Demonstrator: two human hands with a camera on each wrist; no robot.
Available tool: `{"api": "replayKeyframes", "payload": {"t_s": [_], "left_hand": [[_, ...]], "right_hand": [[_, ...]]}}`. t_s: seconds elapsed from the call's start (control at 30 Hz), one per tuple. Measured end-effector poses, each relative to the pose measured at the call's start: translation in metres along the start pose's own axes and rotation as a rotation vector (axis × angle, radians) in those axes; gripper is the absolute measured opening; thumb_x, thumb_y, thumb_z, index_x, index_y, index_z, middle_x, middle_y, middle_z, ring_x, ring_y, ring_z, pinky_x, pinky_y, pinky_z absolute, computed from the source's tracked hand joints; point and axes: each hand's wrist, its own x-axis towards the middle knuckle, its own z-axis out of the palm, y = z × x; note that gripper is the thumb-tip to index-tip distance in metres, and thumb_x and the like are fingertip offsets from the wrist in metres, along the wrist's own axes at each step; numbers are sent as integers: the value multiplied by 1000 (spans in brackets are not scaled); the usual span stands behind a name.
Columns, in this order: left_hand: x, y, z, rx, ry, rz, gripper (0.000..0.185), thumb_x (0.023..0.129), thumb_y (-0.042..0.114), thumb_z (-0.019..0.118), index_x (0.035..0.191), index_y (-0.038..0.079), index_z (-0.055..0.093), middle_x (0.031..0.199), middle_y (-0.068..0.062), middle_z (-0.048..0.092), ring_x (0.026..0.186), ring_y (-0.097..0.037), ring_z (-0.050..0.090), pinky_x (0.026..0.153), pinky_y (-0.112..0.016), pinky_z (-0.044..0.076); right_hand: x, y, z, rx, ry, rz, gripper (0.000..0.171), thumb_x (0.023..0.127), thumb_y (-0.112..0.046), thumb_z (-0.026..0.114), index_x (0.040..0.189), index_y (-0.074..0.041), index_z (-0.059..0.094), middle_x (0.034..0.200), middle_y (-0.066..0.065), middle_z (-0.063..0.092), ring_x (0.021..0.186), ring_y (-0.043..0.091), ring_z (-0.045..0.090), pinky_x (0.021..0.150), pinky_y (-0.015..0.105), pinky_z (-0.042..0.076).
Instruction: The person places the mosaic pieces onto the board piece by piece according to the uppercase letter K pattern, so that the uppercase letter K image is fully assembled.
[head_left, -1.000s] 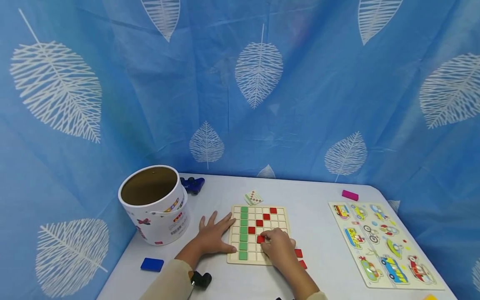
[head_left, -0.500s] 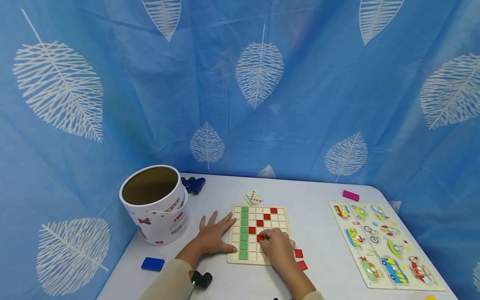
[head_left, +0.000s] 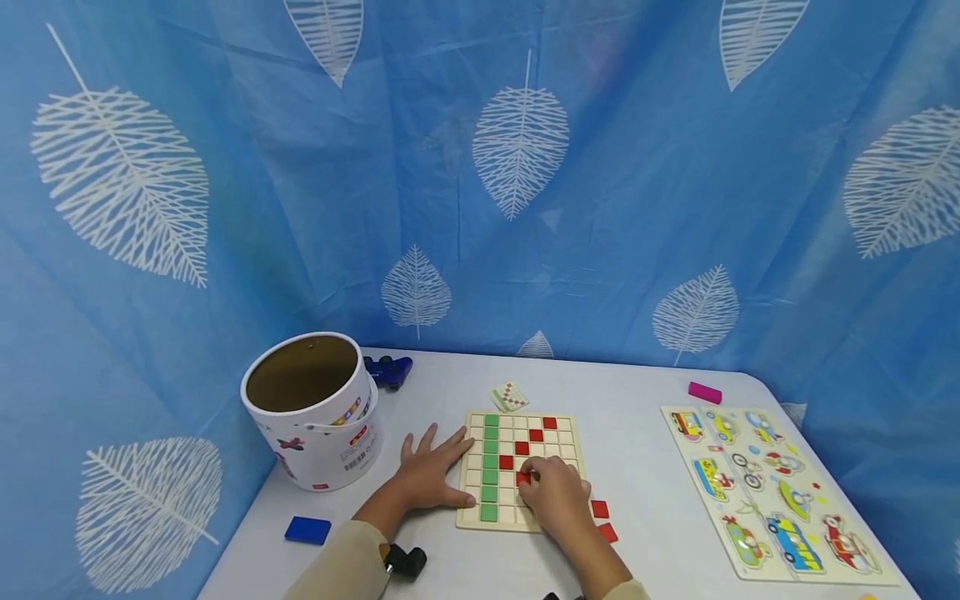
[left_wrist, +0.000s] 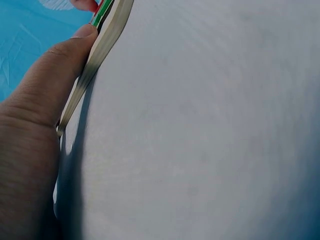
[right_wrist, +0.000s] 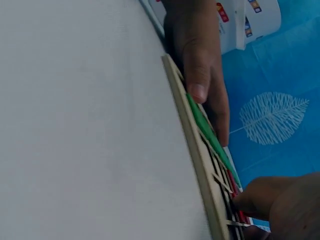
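Observation:
A wooden grid board (head_left: 570, 437) lies on the white table, with a column of green tiles (head_left: 490, 467) and a diagonal of red tiles (head_left: 536, 434). My left hand (head_left: 433, 471) lies flat on the table, its fingers against the board's left edge (left_wrist: 100, 45). My right hand (head_left: 553, 496) rests on the board's near right part, its fingertips pinching a red tile (head_left: 522, 478) at a grid cell. In the right wrist view my right hand's curled fingers (right_wrist: 260, 192) sit on the board (right_wrist: 192, 145), with the left hand (right_wrist: 200, 65) beyond.
Two loose red tiles (head_left: 603, 520) lie right of the board. A small pattern card (head_left: 509, 396) lies behind it. A white open bucket (head_left: 311, 408) stands at the left, with a blue toy (head_left: 387, 371) behind it. A blue block (head_left: 307, 529), a pink block (head_left: 705, 392) and a vehicle puzzle (head_left: 772, 487) also lie on the table.

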Motion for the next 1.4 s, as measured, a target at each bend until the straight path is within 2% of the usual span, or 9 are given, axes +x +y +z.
{"api": "replayKeyframes", "payload": {"t_s": [0.17,0.3,0.43,0.6,0.8,1.07,1.17,1.3,1.4], "left_hand": [[0,1,2,-4,8,6,112,69,89,70,162,35,39,174,8,26,161,-47,7,118,-81,-1],[1,2,3,0,10,0,113,68,89,71,162,35,39,174,8,26,161,-47,7,118,-81,-1],[2,3,3,10,10,-5,113,68,90,70,163,36,38,174,8,25,161,-46,6,119,-80,-1],[1,3,1,15,9,-10,113,68,90,70,163,36,38,174,8,25,161,-46,6,119,-80,-1],[0,1,4,9,11,-13,113,68,89,71,162,35,40,174,8,26,161,-46,7,119,-80,-1],[-1,1,10,6,7,-18,113,68,90,70,162,36,39,174,8,26,161,-46,7,119,-80,-2],[-1,1,10,0,10,-20,113,68,90,71,162,36,39,174,7,26,161,-46,7,118,-81,-2],[-1,2,6,-4,4,-19,113,68,89,71,162,36,39,174,8,26,161,-46,6,119,-80,-2],[0,3,4,-1,2,-18,113,68,89,71,162,36,39,174,8,25,161,-46,5,119,-80,-2]], "right_hand": [[4,7,-7,-13,-82,-61,18,83,-25,80,98,-31,71,85,-8,55,82,15,50,71,45,35],[2,17,-16,82,-76,-97,21,83,-25,82,101,-31,72,92,-9,59,90,13,57,73,44,36],[-3,37,-32,155,-26,-37,19,87,-27,82,103,-27,72,106,-6,67,106,19,63,79,45,37],[-9,77,-55,97,-62,63,24,88,-31,80,110,-22,75,119,4,69,115,30,60,83,51,40],[-17,114,-67,100,-139,30,21,87,-29,84,105,-20,77,111,-1,67,105,20,60,99,52,51],[-22,128,-74,154,-211,9,18,86,-28,87,100,-25,75,108,-7,64,107,14,59,104,48,51],[-21,128,-75,158,-217,0,15,88,-25,85,95,-24,72,103,-6,62,102,14,57,100,46,51],[-20,120,-72,190,-171,28,15,92,-19,81,96,-22,67,88,-5,60,84,14,54,77,31,47],[-19,103,-64,267,-115,59,14,95,-16,78,98,-22,66,84,-6,62,77,12,55,66,25,44]]}}
